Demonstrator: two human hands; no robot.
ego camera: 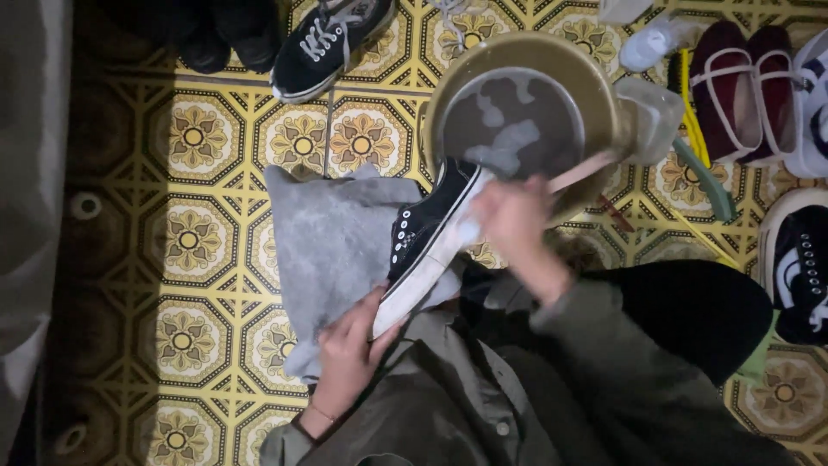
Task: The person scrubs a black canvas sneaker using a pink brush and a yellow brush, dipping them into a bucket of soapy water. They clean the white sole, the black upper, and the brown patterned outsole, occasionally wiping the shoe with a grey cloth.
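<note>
**Two hands on one black sneaker, above a basin of grey water**

The left hand (349, 349) grips the heel end of a black sneaker (424, 237) with a white sole, fingers curled under it and the thumb on the sole's edge. The shoe is tilted on its side, its toe pointing up toward the basin (448, 86) and its white sole facing the right hand. The right hand (511, 216) is blurred; it is closed around a brush with a pale pink handle (582, 171), and the brush end sits against the sole near the toe. The handle sticks out over the basin's rim.

Beneath the shoe lies one grey cloth (332, 250), spread over the person's lap and the floor, and the left hand rests on its lower edge.

The round basin, one in all, holds cloudy grey water with patches of foam. Just right of it stands one clear plastic container (651, 116).

Other footwear lies around on the yellow patterned tile floor (190, 233): one matching black lace-up sneaker (332, 39) at the top, a pair of dark red strap shoes (742, 86) at upper right, and one black shoe with white eyelets (798, 276) at the right edge. One white bottle (651, 43) lies near the red pair.
</note>
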